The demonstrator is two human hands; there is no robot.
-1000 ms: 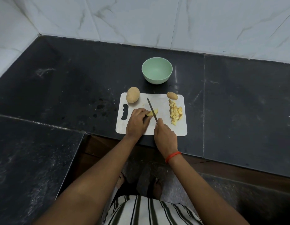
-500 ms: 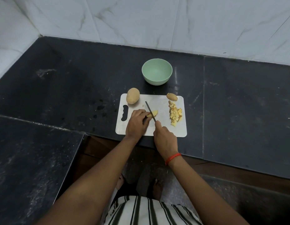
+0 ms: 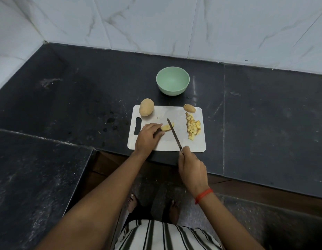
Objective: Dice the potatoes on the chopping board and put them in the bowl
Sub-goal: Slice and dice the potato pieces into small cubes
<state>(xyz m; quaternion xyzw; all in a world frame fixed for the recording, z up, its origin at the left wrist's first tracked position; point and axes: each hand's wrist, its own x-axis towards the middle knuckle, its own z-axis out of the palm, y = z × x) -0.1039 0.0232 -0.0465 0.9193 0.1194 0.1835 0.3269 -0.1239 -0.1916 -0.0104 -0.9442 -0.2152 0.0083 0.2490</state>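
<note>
A white chopping board (image 3: 163, 147) lies on the black counter. My left hand (image 3: 148, 137) holds down a potato piece (image 3: 167, 127) near the board's middle with its fingertips. My right hand (image 3: 191, 167) grips the handle of a knife (image 3: 173, 133), whose blade lies just right of that piece. A whole potato (image 3: 146, 107) sits at the board's far left corner. A small potato end (image 3: 189, 108) is at the far right corner, above a pile of diced potato (image 3: 193, 129). The pale green bowl (image 3: 172, 81) stands empty behind the board.
The black stone counter (image 3: 265, 114) runs left and right, with a lower section (image 3: 30, 177) at my near left. White marble wall tiles (image 3: 156, 24) rise behind the bowl. Dark wet spots (image 3: 110, 120) mark the counter left of the board.
My right hand has drawn back toward me off the board's near edge, pulling the knife through and to the right of the potato piece. My left hand stays on the piece.
</note>
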